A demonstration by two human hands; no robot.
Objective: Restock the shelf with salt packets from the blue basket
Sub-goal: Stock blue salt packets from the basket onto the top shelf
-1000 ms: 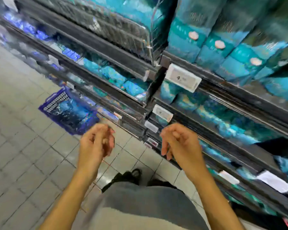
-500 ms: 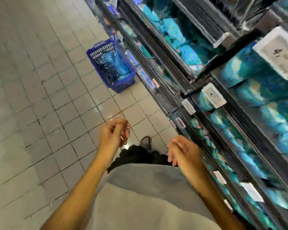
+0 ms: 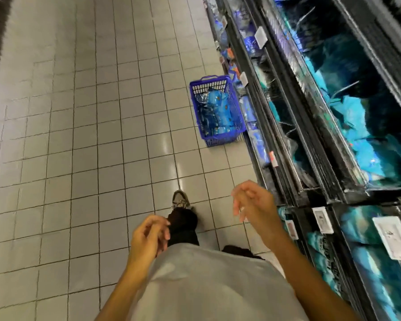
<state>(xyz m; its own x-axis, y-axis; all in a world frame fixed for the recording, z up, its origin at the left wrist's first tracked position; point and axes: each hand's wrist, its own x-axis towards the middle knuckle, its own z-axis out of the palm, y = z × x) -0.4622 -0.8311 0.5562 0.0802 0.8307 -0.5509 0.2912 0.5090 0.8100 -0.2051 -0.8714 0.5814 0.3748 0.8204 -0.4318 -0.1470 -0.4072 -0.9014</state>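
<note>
Against the foot of the dark metal shelving (image 3: 294,126), your blue slotted plastic basket (image 3: 218,137) sits on the grey tiled floor (image 3: 79,135), blue salt packets (image 3: 215,112) lying inside. Well short of the basket, your left hand (image 3: 148,237) and right hand (image 3: 255,202) hang empty, fingers loosely curled. Your shoe (image 3: 181,200) points toward the basket.

No legible text on shelf labels (image 3: 389,236)

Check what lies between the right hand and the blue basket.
In the head view, only bare tiled floor separates the right hand from the blue basket; nothing stands there.
</note>
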